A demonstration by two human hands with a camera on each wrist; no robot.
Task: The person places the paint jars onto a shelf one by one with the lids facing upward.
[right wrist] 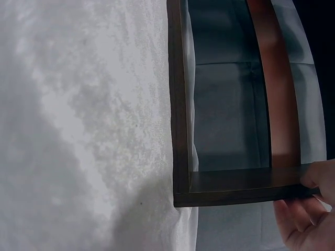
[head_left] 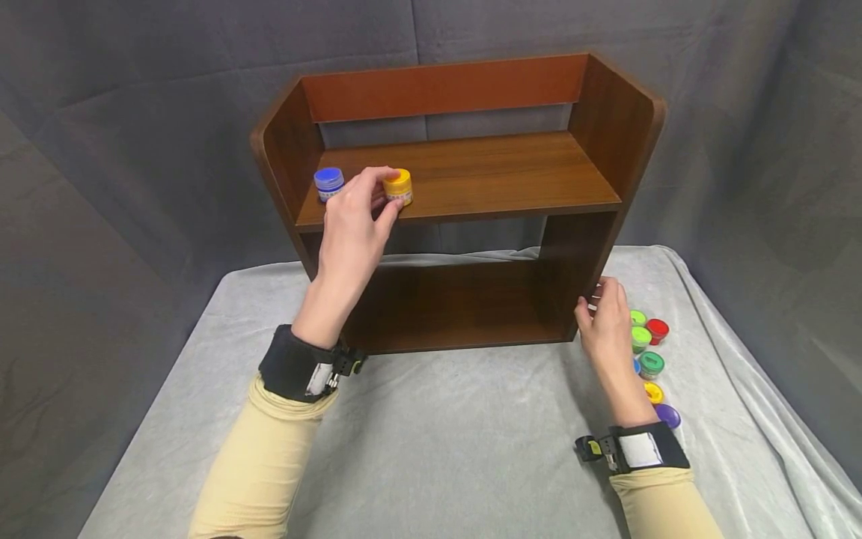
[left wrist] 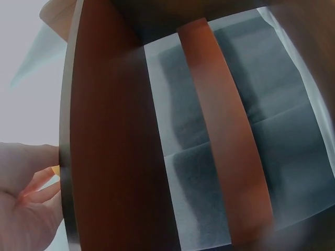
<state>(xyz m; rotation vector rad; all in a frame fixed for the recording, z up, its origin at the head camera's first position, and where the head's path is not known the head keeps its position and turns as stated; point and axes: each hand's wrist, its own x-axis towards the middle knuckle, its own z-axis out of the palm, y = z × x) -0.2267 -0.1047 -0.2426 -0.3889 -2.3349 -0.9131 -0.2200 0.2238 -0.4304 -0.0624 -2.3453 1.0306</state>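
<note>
A small two-tier dark wooden shelf (head_left: 498,176) stands on the cloth-covered table. At the left part of its upper board, my left hand (head_left: 353,228) pinches a yellow-lidded paint jar (head_left: 400,189) between thumb and fingers. Just left of these fingers, a blue-lidded paint jar (head_left: 328,182) sits upright on the same board. The left wrist view shows only a sliver of the yellow jar behind the board's edge. My right hand (head_left: 607,329) grips the shelf's right side panel (right wrist: 235,196) low down, thumb on one face and fingers on the other.
Right of the shelf, beside my right hand, several paint jars stand on the table: a red one (head_left: 657,329), a dark green one (head_left: 651,364), a purple one (head_left: 667,415), with light green, yellow and partly hidden blue ones. Grey curtains (head_left: 148,150) hang behind.
</note>
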